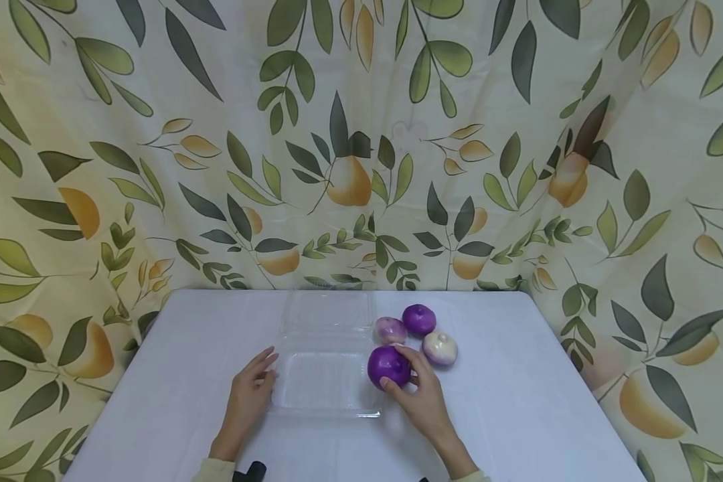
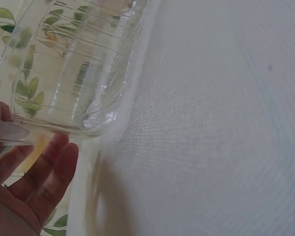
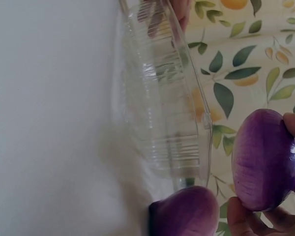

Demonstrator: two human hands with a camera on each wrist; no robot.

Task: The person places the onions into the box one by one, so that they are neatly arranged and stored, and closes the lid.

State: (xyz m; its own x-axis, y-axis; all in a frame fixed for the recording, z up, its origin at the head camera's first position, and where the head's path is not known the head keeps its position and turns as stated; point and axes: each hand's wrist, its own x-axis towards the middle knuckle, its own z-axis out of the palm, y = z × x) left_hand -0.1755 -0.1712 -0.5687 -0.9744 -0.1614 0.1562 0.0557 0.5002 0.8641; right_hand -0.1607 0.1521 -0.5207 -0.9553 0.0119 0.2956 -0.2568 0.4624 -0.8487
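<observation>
The dark purple onion (image 1: 388, 365) sat just off the right edge of the clear plastic clamshell container (image 1: 325, 381), near the front middle of the white table (image 1: 518, 402). The right hand (image 1: 422, 395) gripped it from the right and from below, thumb and fingertips curled round its skin; the right wrist view showed the same onion (image 3: 265, 160) held up between a fingertip at the top and fingers underneath, with the container's ribbed wall (image 3: 167, 108) just beside it. The container lay open, its lid folded flat toward the back of the table and its tray toward the person. The left hand (image 1: 250, 395) rested on the table at the tray's left edge, fingers straight and slightly spread, their tips touching the plastic rim; in the left wrist view the fingers (image 2: 49, 172) lay loosely together beneath the transparent tray (image 2: 73, 73), not curled round it. Three more onions lay behind the held one, to the right of the container: a pale purple-and-white onion (image 1: 391, 329) close to the lid, a second dark purple onion (image 1: 419, 318) just behind it and to the right, and a mostly white onion (image 1: 440, 348) nearest the right hand's knuckles. A leaf-and-fruit patterned curtain (image 1: 361, 134) hung behind and around the table.
</observation>
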